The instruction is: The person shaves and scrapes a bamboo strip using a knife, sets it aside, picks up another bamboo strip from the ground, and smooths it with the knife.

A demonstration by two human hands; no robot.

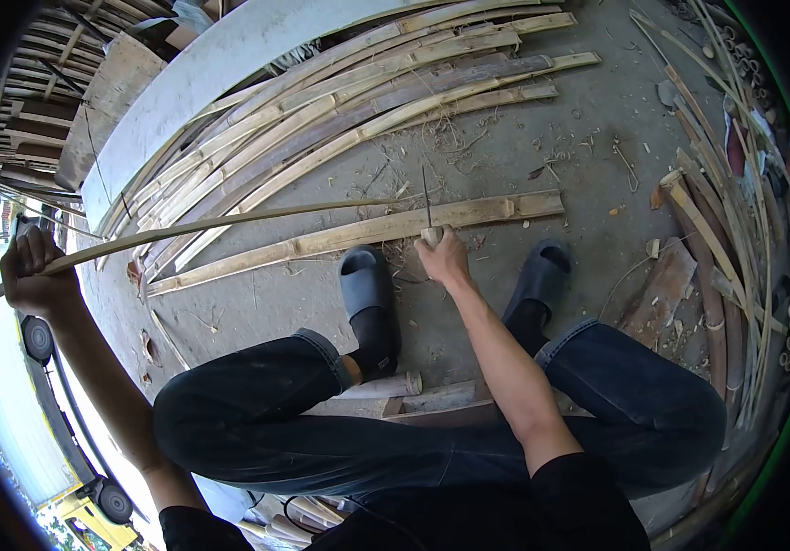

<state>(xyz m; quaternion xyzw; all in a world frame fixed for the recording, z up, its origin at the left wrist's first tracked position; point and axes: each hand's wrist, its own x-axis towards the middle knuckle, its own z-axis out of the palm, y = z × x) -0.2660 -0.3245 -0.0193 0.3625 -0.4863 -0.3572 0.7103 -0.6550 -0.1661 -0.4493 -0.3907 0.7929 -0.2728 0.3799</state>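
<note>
At the far left, my left hand (35,271) is wrapped round a long thin bamboo strip (220,220). The strip runs across to the middle, where its far end lies near a knife blade. My right hand (443,254) grips a knife (427,204) by its pale handle, the narrow dark blade pointing away from me. Below the blade, a wide split bamboo slat (349,236) lies on the concrete floor, just beyond my feet. Whether the blade touches the strip or the slat, I cannot tell.
Several split bamboo lengths (321,119) are piled beyond the slat. More bamboo poles and strips (712,266) stand along the right. Shavings (455,142) litter the concrete floor (597,119). My grey slippers (367,285) are close to the slat. A truck (92,519) is outside at left.
</note>
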